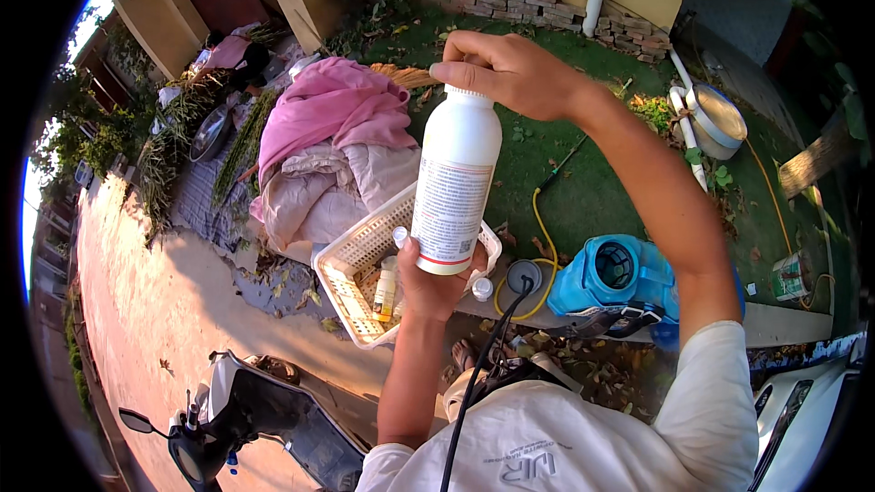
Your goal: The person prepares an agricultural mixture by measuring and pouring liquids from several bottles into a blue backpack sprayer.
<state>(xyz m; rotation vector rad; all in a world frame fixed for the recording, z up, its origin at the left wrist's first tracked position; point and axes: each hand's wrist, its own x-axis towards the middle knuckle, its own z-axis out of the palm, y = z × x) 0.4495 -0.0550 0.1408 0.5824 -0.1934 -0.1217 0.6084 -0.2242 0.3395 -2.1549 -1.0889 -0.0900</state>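
Note:
A white plastic bottle [456,173] with a printed label is held up, slightly tilted, in front of me. My left hand [428,287] is closed around its base from below. A small white cap [400,236] shows at the tip of my left thumb. At the top, the fingers of my right hand [524,77] are closed on the bottle's white screw cap [468,92]. Below and behind the bottle is a cream plastic basket [339,269], with a small yellow-labelled bottle [385,293] inside. Near the basket's right side is another small white-capped container [482,289].
A blue backpack sprayer [638,273], its top opening uncovered, stands at right by a grey round lid [524,279] and a yellow hose [549,237]. Pink bedding [337,114] lies beyond the basket. A scooter [283,419] is at lower left, a white vehicle [807,410] at lower right.

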